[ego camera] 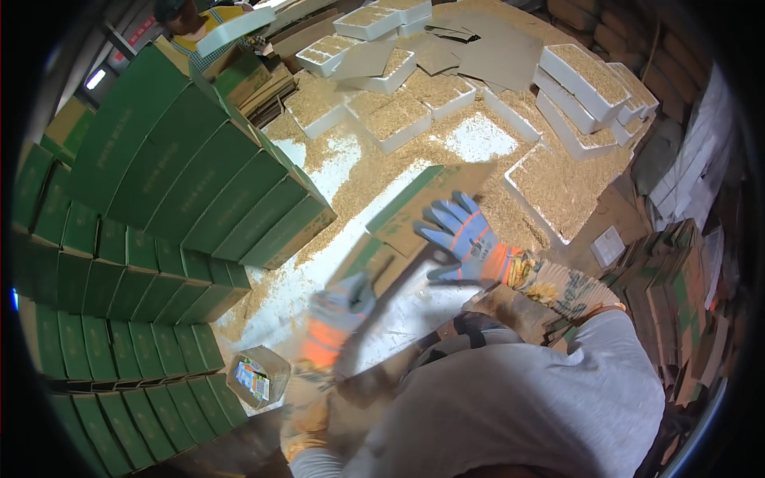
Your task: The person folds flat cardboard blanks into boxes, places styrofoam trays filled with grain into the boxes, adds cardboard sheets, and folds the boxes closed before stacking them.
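A green-and-brown cardboard box (427, 200) lies before me on the white, shavings-strewn worktop (412, 316); whether it is flat or partly unfolded is unclear. My right hand (463, 236), in a blue-and-orange work glove, is spread over the near side of the cardboard. The thumb stands well away from the fingers, and nothing shows in the grasp. At the cardboard's left end is my left hand (342, 310) in a matching glove. Motion blurs it, so I cannot tell whether its bent fingers grip the edge.
Stacked green cartons (197, 161) rise along the left. An open cardboard container (260, 376) holds printed packets near them. White foam trays (388, 119) filled with shavings stand across the back. Folded cardboard (663, 316) is piled at right. Another person (206, 30) holds a white tray at top left.
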Demonstrator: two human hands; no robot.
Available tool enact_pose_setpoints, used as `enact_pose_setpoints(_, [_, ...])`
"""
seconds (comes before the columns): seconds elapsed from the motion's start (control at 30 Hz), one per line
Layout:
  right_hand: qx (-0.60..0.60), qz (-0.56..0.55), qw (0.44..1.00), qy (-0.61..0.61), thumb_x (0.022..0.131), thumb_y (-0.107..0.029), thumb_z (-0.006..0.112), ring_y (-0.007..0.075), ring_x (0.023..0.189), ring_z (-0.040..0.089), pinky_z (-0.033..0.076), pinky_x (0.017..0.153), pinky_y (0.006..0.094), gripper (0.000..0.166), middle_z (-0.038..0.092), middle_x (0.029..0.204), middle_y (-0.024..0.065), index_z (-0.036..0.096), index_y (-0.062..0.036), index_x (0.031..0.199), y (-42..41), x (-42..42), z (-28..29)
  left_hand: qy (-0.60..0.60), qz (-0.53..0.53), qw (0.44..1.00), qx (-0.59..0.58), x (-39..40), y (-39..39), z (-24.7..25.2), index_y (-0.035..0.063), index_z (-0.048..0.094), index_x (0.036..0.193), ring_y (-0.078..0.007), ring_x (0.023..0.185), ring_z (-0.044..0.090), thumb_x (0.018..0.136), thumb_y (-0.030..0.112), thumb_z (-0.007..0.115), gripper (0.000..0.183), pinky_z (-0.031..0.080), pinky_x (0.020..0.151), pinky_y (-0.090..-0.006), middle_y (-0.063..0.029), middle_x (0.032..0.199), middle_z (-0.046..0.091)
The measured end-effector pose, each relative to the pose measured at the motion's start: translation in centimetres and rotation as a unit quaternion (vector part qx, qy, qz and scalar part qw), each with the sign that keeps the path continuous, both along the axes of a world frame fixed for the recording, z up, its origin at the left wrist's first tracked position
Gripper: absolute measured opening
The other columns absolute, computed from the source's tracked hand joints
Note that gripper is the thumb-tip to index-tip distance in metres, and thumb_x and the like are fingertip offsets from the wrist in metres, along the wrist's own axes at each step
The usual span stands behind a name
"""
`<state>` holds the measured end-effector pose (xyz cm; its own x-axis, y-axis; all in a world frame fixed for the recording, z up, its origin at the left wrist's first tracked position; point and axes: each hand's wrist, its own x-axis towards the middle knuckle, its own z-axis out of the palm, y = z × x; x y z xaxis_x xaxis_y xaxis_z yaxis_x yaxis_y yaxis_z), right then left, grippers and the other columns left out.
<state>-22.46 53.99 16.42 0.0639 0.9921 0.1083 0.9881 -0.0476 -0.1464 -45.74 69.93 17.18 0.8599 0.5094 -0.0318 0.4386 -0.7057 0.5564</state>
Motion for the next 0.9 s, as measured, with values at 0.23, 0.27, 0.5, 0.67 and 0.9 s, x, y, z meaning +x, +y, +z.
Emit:
enact_pose_setpoints(0.23, [0.183,-0.011,0.982,-0.042,0.070,-0.047,0.063,0.0355,0.125,0.030,0.015,0.105,0.0520,0.073,0.037,0.132,0.0165,0.039,-0.0142,0.131,4.4,-1.2,2.2,-0.157,0.154,0.971,-0.093,-1.0,5.6,1.7,0.0030,0.063,0.104,-0.0049,0.059,0.048,0.071,0.009,0.065,0.034,0.044,0.058,-0.0213,0.0009,0.066,0.057])
enact_pose_setpoints(0.27, [0.169,0.024,0.985,-0.035,0.069,-0.045,0.063,0.0360,0.124,0.031,0.015,0.105,0.0523,0.064,0.038,0.131,0.0174,0.046,-0.0132,0.122,4.0,-0.9,1.7,-0.167,0.182,0.962,-0.113,-1.4,6.6,1.7,0.0030,0.061,0.107,-0.0050,0.059,0.049,0.070,0.007,0.065,0.038,0.044,0.058,-0.0212,0.0011,0.068,0.057])
enact_pose_setpoints(0.5, [0.147,0.222,0.925,0.270,0.073,-0.026,0.065,0.0350,0.119,0.039,0.031,0.099,0.0487,0.027,0.039,0.131,0.0159,0.062,-0.0123,0.096,-2.2,2.3,4.6,-0.434,0.289,0.850,-0.075,-3.8,7.8,0.1,0.0033,0.058,0.111,-0.0112,0.072,0.053,0.069,0.004,0.060,0.042,0.046,0.065,-0.0256,-0.0005,0.080,0.057])
enact_pose_setpoints(0.67, [0.000,0.241,0.923,0.300,0.074,-0.021,0.065,0.0283,0.117,0.045,0.037,0.096,0.0375,0.037,0.044,0.130,0.0138,0.061,-0.0119,0.109,-0.7,-0.6,2.1,-0.091,-0.042,0.995,0.025,1.5,0.4,-3.4,0.0009,0.057,0.108,-0.0182,0.072,0.059,0.072,0.019,0.067,0.042,0.048,0.071,-0.0305,-0.0087,0.080,0.061])
enact_pose_setpoints(0.9, [-0.071,0.045,0.918,0.388,0.075,-0.035,0.060,0.0256,0.090,0.060,0.047,0.080,0.0344,0.048,0.063,0.095,0.0152,0.056,-0.0065,0.114,3.5,2.6,-3.4,-0.366,0.169,0.898,-0.174,-3.5,4.2,-6.7,-0.0017,0.008,0.139,-0.0301,0.127,0.030,0.062,0.029,0.074,0.105,0.031,0.103,-0.0379,-0.0223,0.139,0.022])
